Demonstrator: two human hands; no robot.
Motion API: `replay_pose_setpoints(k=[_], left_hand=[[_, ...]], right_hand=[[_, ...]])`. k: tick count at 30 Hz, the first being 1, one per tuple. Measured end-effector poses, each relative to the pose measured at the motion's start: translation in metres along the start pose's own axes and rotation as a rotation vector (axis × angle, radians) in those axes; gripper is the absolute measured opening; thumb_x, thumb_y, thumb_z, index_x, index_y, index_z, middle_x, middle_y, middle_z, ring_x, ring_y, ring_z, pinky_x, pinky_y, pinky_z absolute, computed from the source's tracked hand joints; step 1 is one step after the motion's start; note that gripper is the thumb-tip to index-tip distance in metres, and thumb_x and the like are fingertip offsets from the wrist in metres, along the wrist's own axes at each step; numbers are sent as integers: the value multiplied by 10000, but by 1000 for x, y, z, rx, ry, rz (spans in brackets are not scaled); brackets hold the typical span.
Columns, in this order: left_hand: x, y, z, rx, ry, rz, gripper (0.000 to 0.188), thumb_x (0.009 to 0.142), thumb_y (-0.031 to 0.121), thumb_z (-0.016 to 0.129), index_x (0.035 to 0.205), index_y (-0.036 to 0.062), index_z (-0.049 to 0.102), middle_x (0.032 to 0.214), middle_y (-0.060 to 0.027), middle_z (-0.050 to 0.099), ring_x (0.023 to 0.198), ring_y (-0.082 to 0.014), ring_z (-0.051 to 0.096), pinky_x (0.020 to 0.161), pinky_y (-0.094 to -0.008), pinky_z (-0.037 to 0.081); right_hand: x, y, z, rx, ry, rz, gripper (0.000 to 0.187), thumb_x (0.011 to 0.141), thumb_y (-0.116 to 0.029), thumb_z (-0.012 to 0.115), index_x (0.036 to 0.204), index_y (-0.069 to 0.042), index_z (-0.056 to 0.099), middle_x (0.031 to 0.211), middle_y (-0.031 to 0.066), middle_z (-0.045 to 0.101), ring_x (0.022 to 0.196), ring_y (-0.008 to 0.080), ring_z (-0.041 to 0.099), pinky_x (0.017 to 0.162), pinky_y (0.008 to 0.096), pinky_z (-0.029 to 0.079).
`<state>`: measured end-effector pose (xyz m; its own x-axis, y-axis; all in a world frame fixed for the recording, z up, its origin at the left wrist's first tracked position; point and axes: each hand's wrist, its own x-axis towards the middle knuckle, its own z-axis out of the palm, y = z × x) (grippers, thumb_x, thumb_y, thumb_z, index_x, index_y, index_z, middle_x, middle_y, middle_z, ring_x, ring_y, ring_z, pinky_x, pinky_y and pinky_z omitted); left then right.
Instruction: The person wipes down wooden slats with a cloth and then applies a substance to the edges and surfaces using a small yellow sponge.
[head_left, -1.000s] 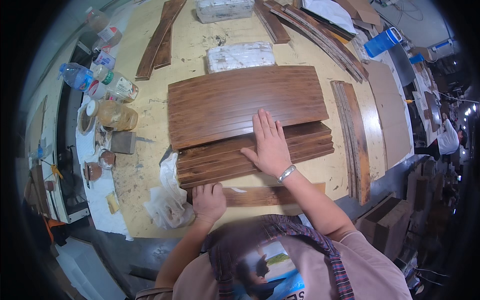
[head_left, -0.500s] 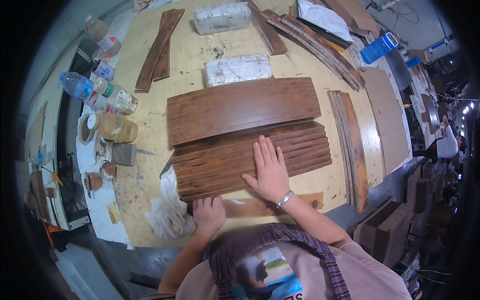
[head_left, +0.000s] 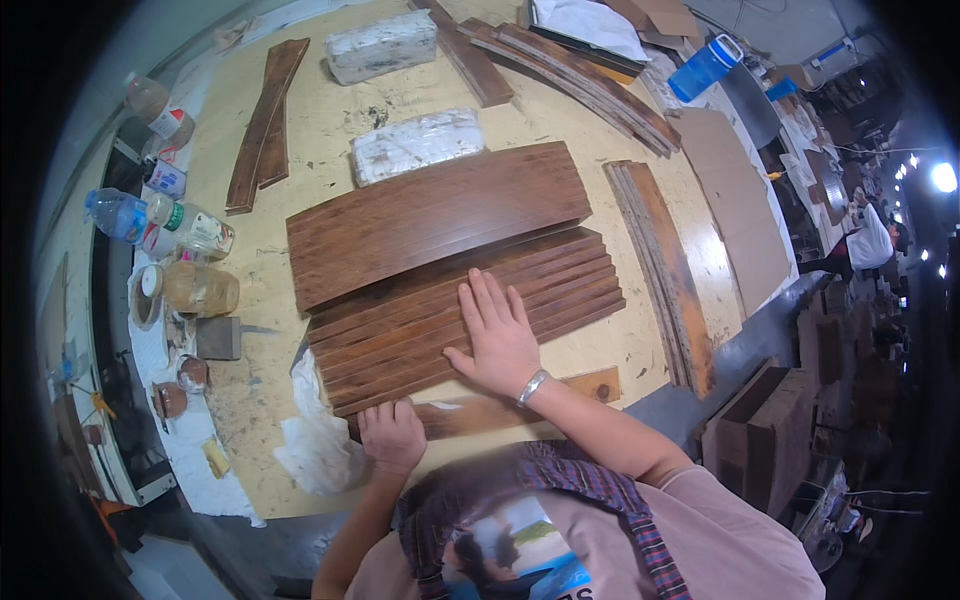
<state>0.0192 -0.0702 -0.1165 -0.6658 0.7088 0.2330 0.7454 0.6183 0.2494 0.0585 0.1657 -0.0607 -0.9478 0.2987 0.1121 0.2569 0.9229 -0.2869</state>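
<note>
Worktable [head_left: 245, 405] | white blocks [head_left: 418, 145]: 2 | left hand [head_left: 392, 438], right hand [head_left: 497, 345] touching planks [head_left: 395, 352]

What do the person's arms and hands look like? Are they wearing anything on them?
The left hand and right hand wear no gloves. A shiny silver-coloured bangle circles the right wrist; none shows on the left. The right sleeve is short and dusty pink, leaving the forearm bare.

Right hand [head_left: 498, 346] lies on planks [head_left: 395, 348] (left hand [head_left: 393, 438] seemingly curled).
</note>
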Motion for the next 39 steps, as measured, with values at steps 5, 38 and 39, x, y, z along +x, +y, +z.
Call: replay_pose_setpoints(k=[5,38,39], left_hand=[[1,0,-5,-21,29,21,84,821,144,607,887,92,605,850,-113,554,825,-339,528,789,-461,408],[21,20,15,113,270,82,122,827,187,583,881,79,597,818,-171,541,781,-389,530,697,-505,418],[23,23,16,110,283,89,121,827,188,582,875,77,596,816,-171,541,780,-388,530,695,-506,417]], right_hand=[[-2,-1,3,-10,27,-15,894,810,-468,664,1476,30,335,1576,232,262,1449,360,282,1162,527,239],[-8,13,20,232,25,-45,921,872,-478,572,1479,128,235,1597,284,137,1505,367,127,1215,523,103],[-9,13,19,239,25,-42,921,872,-480,570,1477,131,239,1599,282,137,1506,364,126,1214,525,101]])
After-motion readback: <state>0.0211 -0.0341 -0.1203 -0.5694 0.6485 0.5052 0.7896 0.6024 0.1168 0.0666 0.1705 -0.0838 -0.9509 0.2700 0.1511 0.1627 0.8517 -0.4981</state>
